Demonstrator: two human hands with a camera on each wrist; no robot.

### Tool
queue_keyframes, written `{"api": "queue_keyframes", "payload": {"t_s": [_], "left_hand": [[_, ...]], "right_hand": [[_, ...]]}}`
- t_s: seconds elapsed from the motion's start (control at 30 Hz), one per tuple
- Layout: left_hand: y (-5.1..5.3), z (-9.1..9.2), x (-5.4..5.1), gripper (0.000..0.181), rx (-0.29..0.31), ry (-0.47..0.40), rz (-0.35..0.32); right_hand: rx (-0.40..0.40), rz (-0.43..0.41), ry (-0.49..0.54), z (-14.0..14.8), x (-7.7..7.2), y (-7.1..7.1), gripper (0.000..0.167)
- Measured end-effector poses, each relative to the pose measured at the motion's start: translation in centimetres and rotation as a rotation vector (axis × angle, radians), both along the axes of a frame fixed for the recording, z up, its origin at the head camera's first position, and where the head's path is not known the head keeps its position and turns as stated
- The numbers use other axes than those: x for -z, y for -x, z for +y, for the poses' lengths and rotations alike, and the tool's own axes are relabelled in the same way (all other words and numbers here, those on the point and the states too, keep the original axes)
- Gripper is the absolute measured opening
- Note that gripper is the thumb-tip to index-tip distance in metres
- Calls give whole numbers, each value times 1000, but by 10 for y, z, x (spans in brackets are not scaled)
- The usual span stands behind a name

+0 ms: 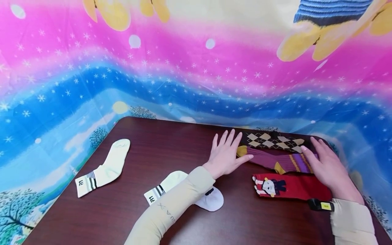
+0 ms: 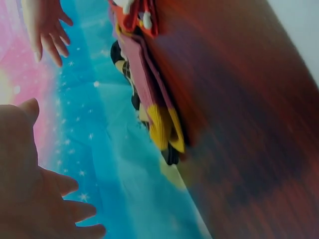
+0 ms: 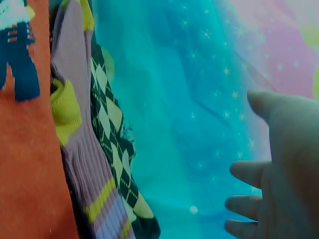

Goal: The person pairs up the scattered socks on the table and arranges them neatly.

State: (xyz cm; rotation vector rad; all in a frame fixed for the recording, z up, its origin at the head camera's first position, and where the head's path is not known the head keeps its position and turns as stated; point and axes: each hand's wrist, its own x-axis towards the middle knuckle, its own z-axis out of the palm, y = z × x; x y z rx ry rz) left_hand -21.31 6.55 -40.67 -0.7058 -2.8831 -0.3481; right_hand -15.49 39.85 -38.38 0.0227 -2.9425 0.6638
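Observation:
My left hand (image 1: 225, 154), its fingers spread, hovers by the toe end of a purple sock (image 1: 266, 159) with yellow toe and heel. On the other side my right hand (image 1: 329, 166) is held over that sock's striped cuff, fingers extended. Both hands hold nothing. Behind the purple sock lies a black and beige argyle sock (image 1: 272, 141); in front of it is a red sock (image 1: 294, 187) with a cartoon figure. In the left wrist view the purple sock (image 2: 144, 79) looks layered, with two yellow toes.
At the table's left lies a white striped sock (image 1: 114, 160). Another white striped sock (image 1: 168, 182) and a white sock piece (image 1: 212, 200) are partly covered by my left sleeve. A colourful printed cloth (image 1: 183, 78) hangs behind the dark wooden table (image 1: 101, 214).

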Motion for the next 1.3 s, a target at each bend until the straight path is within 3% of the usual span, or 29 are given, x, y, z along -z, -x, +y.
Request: {"api": "queue_keyframes", "payload": {"t_s": [0.27,0.57,0.97,1.3], "left_hand": [[8,-21,0,97,-5,-10,31],[18,-47,-4,97,-51,33,38],[23,-81,-19,99,-90,31,54],[22,-104,-22,102,-103,12,34]], "right_hand": [[4,76,-88,-23,2,4,84],[33,150,-213,-52,3,13,98],[-24,144,-216,-85,2,21,108],[-59,153,-206,-102,2,25,107]]}}
